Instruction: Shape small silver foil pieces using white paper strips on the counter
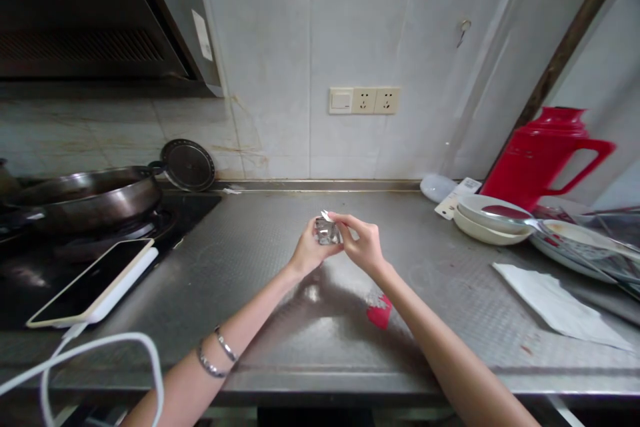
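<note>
Gripping clear container (327, 232) in left hand (307, 252), pinching white piece (325, 215) in right hand (365, 243), back from front edge of counter (250, 233). Tbh, keep container steady, pinch light.

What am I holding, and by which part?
Left hand: a small shiny object, by its left side. Right hand: a small white piece, by its right end.

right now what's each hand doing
Left hand: closed around a small clear object.
Right hand: fingertips pinching a small white piece at the object's top.
</note>
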The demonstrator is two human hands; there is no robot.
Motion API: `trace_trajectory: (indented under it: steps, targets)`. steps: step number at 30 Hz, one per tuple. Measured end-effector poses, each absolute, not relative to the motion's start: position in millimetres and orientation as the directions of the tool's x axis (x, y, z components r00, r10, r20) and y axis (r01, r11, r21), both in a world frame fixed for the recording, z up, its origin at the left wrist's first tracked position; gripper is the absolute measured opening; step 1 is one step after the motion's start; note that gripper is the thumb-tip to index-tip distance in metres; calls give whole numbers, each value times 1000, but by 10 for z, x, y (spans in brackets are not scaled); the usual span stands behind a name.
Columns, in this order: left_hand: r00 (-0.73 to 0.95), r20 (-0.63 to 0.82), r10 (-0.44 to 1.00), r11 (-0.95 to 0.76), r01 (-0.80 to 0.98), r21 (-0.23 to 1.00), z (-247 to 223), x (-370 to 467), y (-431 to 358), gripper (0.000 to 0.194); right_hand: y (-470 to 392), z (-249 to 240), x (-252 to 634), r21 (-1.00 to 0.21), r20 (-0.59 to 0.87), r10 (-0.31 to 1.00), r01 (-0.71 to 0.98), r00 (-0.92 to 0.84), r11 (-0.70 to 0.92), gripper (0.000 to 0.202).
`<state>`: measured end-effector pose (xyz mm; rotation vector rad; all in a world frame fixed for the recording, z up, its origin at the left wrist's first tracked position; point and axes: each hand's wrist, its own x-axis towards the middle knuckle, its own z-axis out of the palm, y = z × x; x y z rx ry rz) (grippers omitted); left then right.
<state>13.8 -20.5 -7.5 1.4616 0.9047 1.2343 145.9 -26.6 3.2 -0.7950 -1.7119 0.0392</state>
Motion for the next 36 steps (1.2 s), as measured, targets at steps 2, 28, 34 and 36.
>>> trace_trajectory:
  steps: [2, 28, 34, 36]
  targets:
    - [160, 242, 957, -240, -36, 970, -70, 132, -190, 59, -285, 33, 1456, -410, 853, 511, 473, -103, 780, 25]
    - [276, 223, 935, -258, 96, 961, 21, 69, -160, 33, -287, 87, 1478, -338, 806, 509, 472, -302, 814, 31]
    - [157, 149, 976, -155, 28, 987, -51, 10, -79, 42, -338, 133, 1493, -292, 773, 497, 475, -393, 830, 31]
    - [143, 158, 977, -159, 0, 987, -60, -10, -55, 48, -354, 145, 1485, -294, 762, 496, 461, -416, 838, 30]
